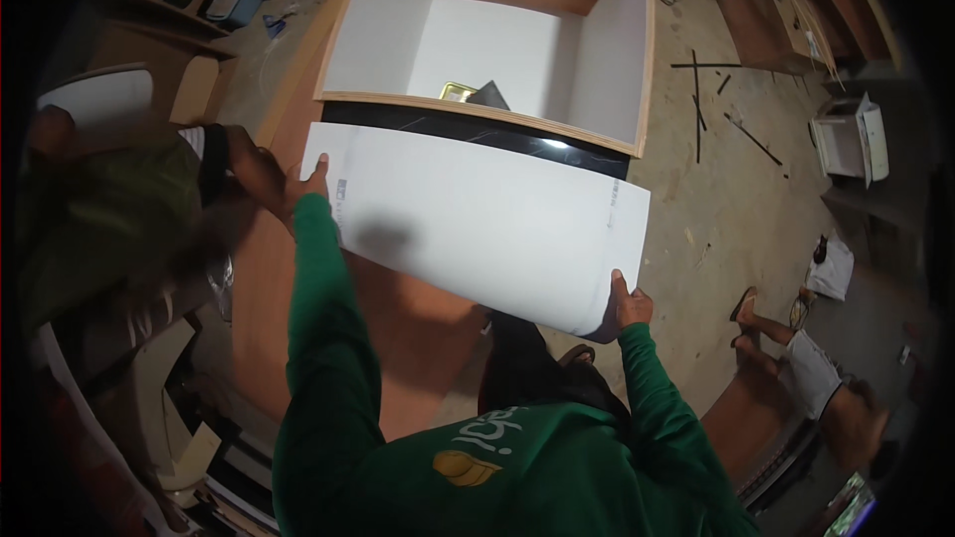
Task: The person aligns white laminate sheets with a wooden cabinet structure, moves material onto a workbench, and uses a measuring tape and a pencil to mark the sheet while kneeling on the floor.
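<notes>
A wide white laminate sheet, slightly bowed, spans the space before me, with faint printing near its side edges. At the sheet's left edge my left hand is closed, thumb on top. My right hand grips the near right corner the same way, fingers hidden underneath. Just beyond the sheet stands an open wooden cabinet box with white inner walls. A black marble-patterned surface shows between the box's front edge and the sheet. Inside the box lie a yellow-rimmed tin and a dark grey, pointed flat piece.
A brown wooden board extends below and left of the sheet. Close on the left is a person in dark clothes; another person in light shorts is at the lower right. Dark strips and a white box-like unit lie on the right floor.
</notes>
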`<state>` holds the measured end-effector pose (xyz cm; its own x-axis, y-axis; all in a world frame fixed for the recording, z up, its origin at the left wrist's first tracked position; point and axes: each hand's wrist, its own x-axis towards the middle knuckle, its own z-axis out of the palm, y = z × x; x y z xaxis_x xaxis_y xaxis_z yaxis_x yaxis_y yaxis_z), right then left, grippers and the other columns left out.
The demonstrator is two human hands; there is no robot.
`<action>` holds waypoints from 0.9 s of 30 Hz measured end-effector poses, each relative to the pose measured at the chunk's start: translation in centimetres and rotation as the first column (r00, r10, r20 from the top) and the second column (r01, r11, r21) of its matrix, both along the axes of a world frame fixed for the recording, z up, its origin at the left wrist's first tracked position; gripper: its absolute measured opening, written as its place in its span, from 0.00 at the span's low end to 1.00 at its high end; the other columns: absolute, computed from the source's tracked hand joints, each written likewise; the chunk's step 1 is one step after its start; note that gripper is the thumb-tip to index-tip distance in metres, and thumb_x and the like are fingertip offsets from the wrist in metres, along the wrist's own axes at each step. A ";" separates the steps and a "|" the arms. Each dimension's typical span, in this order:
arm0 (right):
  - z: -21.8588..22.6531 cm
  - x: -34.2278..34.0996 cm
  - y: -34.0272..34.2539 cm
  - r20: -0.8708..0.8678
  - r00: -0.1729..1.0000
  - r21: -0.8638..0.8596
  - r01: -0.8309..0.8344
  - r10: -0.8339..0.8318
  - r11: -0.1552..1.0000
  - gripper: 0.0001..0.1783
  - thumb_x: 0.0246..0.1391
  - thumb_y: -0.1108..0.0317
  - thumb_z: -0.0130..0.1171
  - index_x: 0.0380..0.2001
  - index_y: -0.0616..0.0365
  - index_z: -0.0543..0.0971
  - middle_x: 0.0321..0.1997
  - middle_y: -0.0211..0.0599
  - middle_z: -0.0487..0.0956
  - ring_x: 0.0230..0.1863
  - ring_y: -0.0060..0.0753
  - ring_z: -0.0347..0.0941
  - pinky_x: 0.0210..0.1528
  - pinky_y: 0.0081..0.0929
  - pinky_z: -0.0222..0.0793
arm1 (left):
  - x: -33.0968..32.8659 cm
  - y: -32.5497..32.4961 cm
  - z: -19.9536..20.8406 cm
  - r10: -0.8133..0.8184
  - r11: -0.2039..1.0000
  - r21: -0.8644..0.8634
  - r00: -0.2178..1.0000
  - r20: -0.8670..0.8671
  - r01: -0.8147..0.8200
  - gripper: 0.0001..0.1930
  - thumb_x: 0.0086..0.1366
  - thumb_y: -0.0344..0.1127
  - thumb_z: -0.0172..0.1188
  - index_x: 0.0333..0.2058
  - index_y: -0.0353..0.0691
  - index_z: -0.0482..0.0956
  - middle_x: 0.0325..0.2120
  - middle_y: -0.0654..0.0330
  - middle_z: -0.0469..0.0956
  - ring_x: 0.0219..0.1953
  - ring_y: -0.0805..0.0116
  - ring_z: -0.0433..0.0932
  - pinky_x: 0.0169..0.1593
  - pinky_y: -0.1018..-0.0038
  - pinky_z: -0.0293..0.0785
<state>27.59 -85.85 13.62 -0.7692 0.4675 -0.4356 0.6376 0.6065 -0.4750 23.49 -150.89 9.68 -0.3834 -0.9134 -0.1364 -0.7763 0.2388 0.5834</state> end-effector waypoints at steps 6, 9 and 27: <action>0.1 -1.6 0.1 0.027 1.000 0.029 0.007 -0.008 1.000 0.43 0.46 0.33 0.70 0.10 0.67 0.68 0.12 0.33 0.64 0.19 0.26 0.56 0.23 0.38 0.59 | -1.9 -1.2 0.1 -0.100 0.994 0.034 0.995 -0.007 0.100 0.32 0.54 0.54 0.75 0.48 0.33 0.81 0.44 0.51 0.85 0.46 0.54 0.83 0.55 0.62 0.76; -0.1 -1.8 0.2 0.025 0.999 0.004 0.028 -0.028 1.000 0.42 0.46 0.34 0.71 0.10 0.66 0.69 0.12 0.30 0.64 0.19 0.24 0.56 0.23 0.36 0.58 | -2.3 -1.3 -0.3 -0.187 0.981 0.030 0.979 -0.079 0.189 0.36 0.53 0.54 0.75 0.51 0.28 0.77 0.43 0.48 0.84 0.45 0.55 0.83 0.54 0.64 0.77; -0.3 -11.0 -0.6 -0.145 0.989 -0.122 0.013 -0.031 0.992 0.37 0.49 0.35 0.68 0.30 0.68 0.82 0.30 0.43 0.82 0.33 0.33 0.77 0.42 0.31 0.72 | -6.1 0.6 2.2 -0.038 0.973 0.231 0.981 0.189 -0.007 0.47 0.47 0.51 0.81 0.58 0.27 0.68 0.53 0.34 0.74 0.58 0.41 0.73 0.59 0.55 0.75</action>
